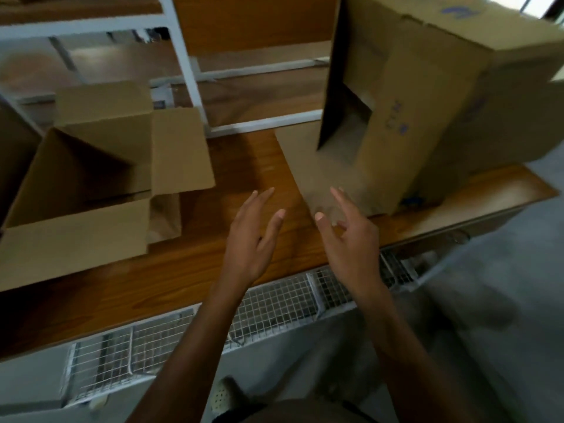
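My left hand [253,236] and my right hand [348,236] hover side by side above the wooden table [189,270], fingers straight and spread, holding nothing. Just beyond my right hand stands a tall cardboard box [427,96] tilted on the table, its open end facing left, with one flap [308,166] lying flat toward me. At the left sits a second open cardboard box [88,184] with its flaps folded outward; its inside looks dark and I see nothing in it.
A white metal shelf frame [189,65] rises behind the table. A wire mesh rack [274,303] runs under the table's front edge. Grey floor [503,300] lies to the right. The table's right end [546,187] is close to the tall box.
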Demonstrator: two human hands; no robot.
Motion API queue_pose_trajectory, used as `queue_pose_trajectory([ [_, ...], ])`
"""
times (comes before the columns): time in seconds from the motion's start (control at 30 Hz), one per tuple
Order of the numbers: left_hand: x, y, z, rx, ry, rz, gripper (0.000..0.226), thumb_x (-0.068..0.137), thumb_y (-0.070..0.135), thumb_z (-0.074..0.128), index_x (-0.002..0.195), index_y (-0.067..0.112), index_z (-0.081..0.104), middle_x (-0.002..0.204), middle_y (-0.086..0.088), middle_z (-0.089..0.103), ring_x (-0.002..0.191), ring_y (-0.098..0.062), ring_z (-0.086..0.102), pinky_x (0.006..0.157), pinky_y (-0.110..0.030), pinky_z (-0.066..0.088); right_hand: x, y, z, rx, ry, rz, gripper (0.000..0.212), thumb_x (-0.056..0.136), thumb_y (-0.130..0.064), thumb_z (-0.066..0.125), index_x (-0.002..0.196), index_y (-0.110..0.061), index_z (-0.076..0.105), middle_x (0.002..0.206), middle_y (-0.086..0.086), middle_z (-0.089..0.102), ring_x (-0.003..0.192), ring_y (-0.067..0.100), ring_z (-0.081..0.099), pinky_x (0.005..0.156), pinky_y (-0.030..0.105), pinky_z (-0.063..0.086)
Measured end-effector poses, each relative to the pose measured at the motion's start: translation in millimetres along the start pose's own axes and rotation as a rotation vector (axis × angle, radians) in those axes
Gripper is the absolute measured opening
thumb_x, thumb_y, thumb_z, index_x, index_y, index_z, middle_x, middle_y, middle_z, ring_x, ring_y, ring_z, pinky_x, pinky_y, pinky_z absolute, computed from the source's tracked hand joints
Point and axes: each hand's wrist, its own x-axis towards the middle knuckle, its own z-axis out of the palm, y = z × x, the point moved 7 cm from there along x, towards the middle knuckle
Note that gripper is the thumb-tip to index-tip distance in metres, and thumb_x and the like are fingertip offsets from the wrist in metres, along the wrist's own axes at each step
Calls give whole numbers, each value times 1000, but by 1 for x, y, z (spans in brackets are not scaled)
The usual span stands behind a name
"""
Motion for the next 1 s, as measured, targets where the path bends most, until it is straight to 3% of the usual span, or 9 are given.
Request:
queue_pose_trajectory([
  [0.17, 14, 30, 49, -111, 27, 43, 55, 98, 47, 44, 143, 17, 49, 143, -1, 54, 132, -17, 50, 103, -51, 46, 9, 35, -53, 24, 79, 29, 50, 96, -33, 58, 143, -27, 46, 148, -1, 47, 132, 17, 49, 105, 45, 46],
  [0.37, 49, 53, 87, -145, -5, 93, 58, 96, 53, 41, 143, 20, 49, 141, 5, 55, 130, -13, 50, 100, -49, 49, 41, 48, -103, 78, 210, 34, 50, 91, -43, 54, 140, -37, 45, 148, -2, 48, 126, 18, 55, 96, 46, 53],
  [0.53, 112, 79, 98, -121, 15, 148, 56, 98, 52, 41, 144, 22, 47, 144, 7, 51, 131, -11, 48, 104, -46, 47, 100, 29, -150, 62, 398, -106, 40, 93, -33, 58, 131, -21, 59, 143, 3, 54, 121, 13, 60, 87, 36, 59],
  [0.67, 182, 98, 102, -183, 65, 171, 46, 100, 45, 46, 142, 28, 47, 141, 14, 49, 127, -5, 47, 104, -45, 47, 145, -8, -189, -9, 582, -274, 25, 94, -24, 58, 114, -17, 70, 113, -1, 71, 95, 1, 67, 77, 13, 54],
  [0.73, 216, 109, 104, -204, 90, 195, 46, 100, 45, 47, 142, 27, 48, 143, 8, 51, 128, -8, 48, 103, -44, 48, 163, -29, -209, -33, 651, -368, 21, 95, -22, 58, 104, -12, 74, 93, -3, 74, 81, 3, 69, 71, 19, 55],
  [0.8, 247, 122, 108, -215, 98, 240, 51, 98, 49, 45, 142, 25, 48, 142, 4, 52, 128, -12, 50, 103, -45, 47, 180, -50, -225, -82, 669, -491, 21, 96, -20, 56, 96, -10, 75, 86, -2, 74, 76, 7, 70, 69, 23, 55],
  [0.93, 301, 144, 130, -302, 32, 241, 70, 91, 65, 39, 146, 23, 41, 147, 1, 46, 133, -15, 46, 109, -45, 42, 231, -74, -240, -235, 614, -550, 20, 96, -25, 58, 94, -13, 74, 86, -3, 74, 74, 2, 65, 66, 13, 51],
  [1.0, 320, 153, 141, -344, -10, 198, 65, 94, 62, 41, 147, 24, 39, 147, 1, 45, 132, -16, 46, 109, -45, 41, 265, -77, -241, -346, 526, -529, 19, 93, -32, 59, 96, -19, 73, 90, -6, 74, 76, 0, 64, 67, 22, 56],
])
